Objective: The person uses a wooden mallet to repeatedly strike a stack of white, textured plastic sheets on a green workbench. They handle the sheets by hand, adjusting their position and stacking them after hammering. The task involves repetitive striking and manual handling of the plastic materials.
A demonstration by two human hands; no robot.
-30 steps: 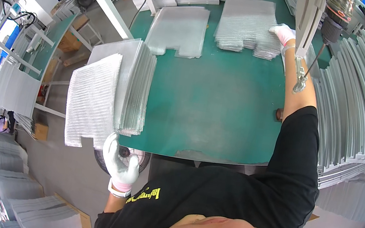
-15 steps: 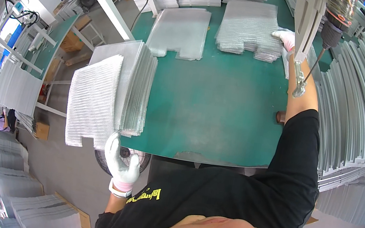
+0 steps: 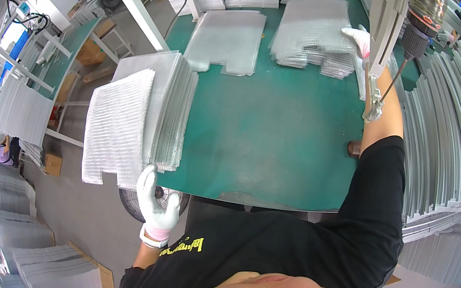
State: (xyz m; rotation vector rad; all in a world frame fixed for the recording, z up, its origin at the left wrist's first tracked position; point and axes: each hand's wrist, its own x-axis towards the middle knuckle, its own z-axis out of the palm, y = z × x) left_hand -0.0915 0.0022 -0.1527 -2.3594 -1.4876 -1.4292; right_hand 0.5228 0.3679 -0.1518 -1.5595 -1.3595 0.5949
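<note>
Head view, lower left: left hand, thumb apart from fingers, beside the left sheet stack. Bare green counter spans mid-frame to its near edge. Upper right: right hand at the right sheet stack, cannot tell if pinching; top sheets have shifted left.

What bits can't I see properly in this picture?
All in the head view:
Right hand: its wrist hides behind the pale bracket.
Fan: partly covered by the left hand and table.
Far person: too small and blurred.
Drill-like tool: top cut off by the upper edge.
</note>
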